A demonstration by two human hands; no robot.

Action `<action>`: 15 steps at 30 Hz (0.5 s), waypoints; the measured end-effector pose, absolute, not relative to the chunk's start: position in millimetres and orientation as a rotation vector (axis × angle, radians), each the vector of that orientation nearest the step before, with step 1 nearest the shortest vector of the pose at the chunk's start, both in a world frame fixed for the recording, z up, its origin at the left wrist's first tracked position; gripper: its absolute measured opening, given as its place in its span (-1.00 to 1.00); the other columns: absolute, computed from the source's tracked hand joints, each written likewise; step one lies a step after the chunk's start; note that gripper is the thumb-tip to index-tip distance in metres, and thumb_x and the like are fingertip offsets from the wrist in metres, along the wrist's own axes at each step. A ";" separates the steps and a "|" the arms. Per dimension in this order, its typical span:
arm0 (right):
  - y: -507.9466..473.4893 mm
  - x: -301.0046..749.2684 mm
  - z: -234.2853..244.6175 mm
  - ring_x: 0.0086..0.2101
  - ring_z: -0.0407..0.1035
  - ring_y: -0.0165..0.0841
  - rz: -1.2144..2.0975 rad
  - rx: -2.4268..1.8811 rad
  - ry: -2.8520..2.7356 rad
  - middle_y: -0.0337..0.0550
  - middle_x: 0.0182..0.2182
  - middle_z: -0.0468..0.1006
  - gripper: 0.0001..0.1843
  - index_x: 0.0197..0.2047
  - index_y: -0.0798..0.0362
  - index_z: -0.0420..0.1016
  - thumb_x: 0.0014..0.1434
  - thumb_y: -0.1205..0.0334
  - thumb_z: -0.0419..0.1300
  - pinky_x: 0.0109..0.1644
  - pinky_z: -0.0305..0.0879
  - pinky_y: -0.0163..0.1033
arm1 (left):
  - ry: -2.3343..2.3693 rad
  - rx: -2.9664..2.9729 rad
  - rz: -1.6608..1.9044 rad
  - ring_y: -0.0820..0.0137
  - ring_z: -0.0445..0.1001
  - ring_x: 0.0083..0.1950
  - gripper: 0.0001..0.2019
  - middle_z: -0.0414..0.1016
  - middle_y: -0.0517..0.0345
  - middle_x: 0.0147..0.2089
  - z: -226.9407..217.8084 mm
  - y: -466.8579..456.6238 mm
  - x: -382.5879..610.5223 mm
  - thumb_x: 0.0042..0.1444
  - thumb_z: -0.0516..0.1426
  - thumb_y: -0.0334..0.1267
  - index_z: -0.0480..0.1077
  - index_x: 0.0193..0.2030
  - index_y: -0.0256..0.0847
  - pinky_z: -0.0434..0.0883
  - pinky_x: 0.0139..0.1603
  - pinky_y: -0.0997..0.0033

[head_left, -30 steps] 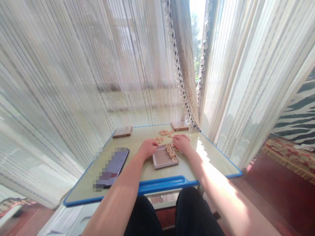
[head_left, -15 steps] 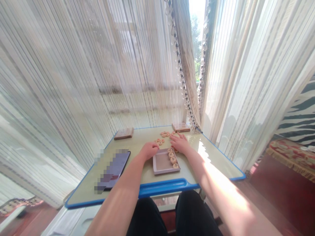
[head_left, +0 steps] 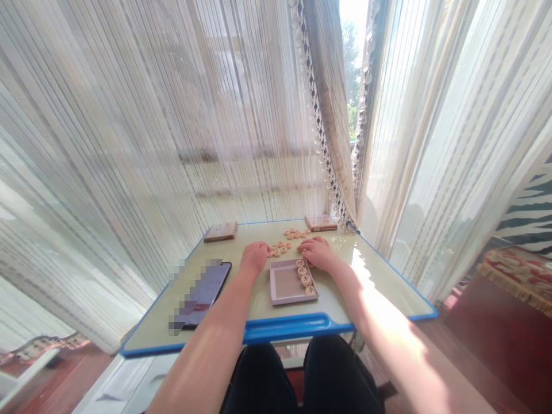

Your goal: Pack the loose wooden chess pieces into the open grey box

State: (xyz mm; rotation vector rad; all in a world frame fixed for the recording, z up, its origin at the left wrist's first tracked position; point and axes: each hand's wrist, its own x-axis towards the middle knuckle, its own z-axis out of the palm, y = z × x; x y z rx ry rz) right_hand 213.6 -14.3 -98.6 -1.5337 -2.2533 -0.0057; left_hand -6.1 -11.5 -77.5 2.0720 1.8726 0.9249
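Note:
A shallow, light-coloured open box lies on the table in front of me. Inside it, round wooden Chinese chess pieces with dark characters stand in a row along the right wall. Beyond the box, more Chinese chess pieces are spread in a loose group. My left hand is at the left edge of that group, fingers curled together; what they hold, if anything, is hidden. My right hand lies palm down behind the box's right corner, fingers stretched leftward over a piece or two, partly covering them.
Another cluster of pieces lies farther back. Two brown, book-like boxes sit at the far corners, one on the left and one on the right. A dark tablet rests at left. The table has a blue rim.
My left hand has left the box's back left corner and moved to the scattered pieces. The fingers of my right hand have come closer together and drawn back slightly toward me.

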 end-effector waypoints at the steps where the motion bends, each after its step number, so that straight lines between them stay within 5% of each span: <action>1: -15.1 212.0 -97.9 -0.01 0.19 -0.32 0.001 -1.535 -2.243 -0.25 0.00 0.45 -0.65 -0.11 -0.12 0.52 0.19 0.24 -0.06 0.10 -0.05 -0.19 | 1.879 2.066 0.927 0.36 0.44 -0.23 -0.67 0.56 0.10 -0.33 -77.4 -11.5 -6.6 0.01 -0.10 -0.36 0.50 -0.46 -0.22 0.29 -0.21 0.46; 15: -10.7 209.1 -101.6 -0.09 0.25 -0.32 0.037 -1.478 -2.249 -0.21 -0.14 0.55 -0.60 -0.18 -0.07 0.56 0.24 0.13 -0.12 0.06 -0.01 -0.22 | 1.523 2.239 0.763 0.37 0.43 -0.20 -0.74 0.54 0.16 -0.31 -83.7 -15.9 3.8 -0.06 -0.02 -0.32 0.51 -0.42 -0.21 0.30 -0.15 0.46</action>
